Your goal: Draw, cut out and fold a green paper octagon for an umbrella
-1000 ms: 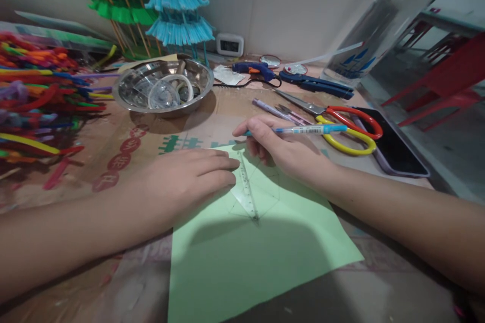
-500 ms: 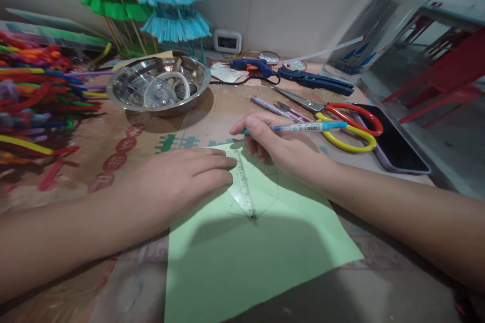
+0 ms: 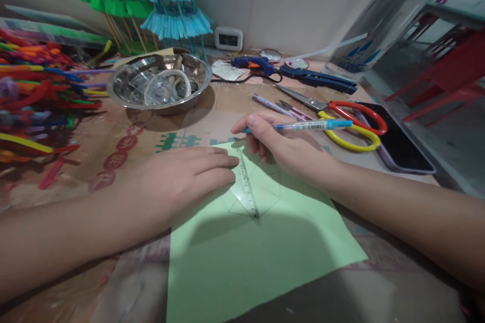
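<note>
A sheet of light green paper point(image 3: 242, 262) lies before me with thin pencil-like lines drawn on it. My left hand point(image 3: 189, 176) rests flat on its upper left part, fingers stretched out, pressing on a clear triangular ruler point(image 3: 248, 189). Part of the ruler is hidden under the fingers. One marked edge runs down across the drawn lines. My right hand point(image 3: 276, 141) is closed round a blue pen point(image 3: 303, 126) at the paper's upper edge. The pen lies nearly level over the hand, its cap end pointing right; its tip is near the fingertips.
Scissors point(image 3: 356, 131) and a phone point(image 3: 401, 141) lie right of my right hand. Behind are more pens point(image 3: 271, 105), a glue gun point(image 3: 253, 65) and a metal bowl point(image 3: 159, 106). Colourful pipe cleaners point(image 3: 41, 86) heap up at left. A clear bottle-like container point(image 3: 356, 55) stands back right.
The view has shifted slightly, so things appear a little further right. Both hands hold nearly the same pose over the paper.
</note>
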`<state>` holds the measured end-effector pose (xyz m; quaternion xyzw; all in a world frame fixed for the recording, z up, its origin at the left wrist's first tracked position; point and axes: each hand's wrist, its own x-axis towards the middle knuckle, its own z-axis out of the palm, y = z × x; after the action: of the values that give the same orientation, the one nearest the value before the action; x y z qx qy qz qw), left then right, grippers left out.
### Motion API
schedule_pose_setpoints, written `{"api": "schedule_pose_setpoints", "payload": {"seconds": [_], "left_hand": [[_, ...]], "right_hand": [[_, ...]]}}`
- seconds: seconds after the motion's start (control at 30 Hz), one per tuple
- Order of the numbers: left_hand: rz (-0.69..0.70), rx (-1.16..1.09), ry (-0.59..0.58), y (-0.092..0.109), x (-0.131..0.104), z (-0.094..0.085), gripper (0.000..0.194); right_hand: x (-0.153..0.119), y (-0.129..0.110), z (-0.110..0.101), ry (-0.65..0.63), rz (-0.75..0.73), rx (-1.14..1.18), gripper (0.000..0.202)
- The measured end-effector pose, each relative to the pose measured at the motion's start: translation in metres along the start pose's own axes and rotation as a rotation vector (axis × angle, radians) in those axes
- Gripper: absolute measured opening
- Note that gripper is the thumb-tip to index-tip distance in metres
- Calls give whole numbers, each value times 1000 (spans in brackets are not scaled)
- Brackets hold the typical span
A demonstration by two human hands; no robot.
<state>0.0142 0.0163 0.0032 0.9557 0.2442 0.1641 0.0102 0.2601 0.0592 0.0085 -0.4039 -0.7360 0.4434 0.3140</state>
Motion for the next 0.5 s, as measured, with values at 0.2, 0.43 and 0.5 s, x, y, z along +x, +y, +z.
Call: {"api": "schedule_pose_setpoints", "payload": {"seconds": [0.2, 0.43, 0.5], "left_hand": [[8, 5, 16, 0, 0, 0, 31], [10, 25, 15, 2, 1, 0, 32], [0, 5, 13, 2, 1, 0, 31]], "right_hand": [[-1, 0, 0, 7, 4, -4, 57], [-1, 2, 0, 16, 19, 39, 58], [-1, 2, 0, 22, 15, 47, 60]]}}
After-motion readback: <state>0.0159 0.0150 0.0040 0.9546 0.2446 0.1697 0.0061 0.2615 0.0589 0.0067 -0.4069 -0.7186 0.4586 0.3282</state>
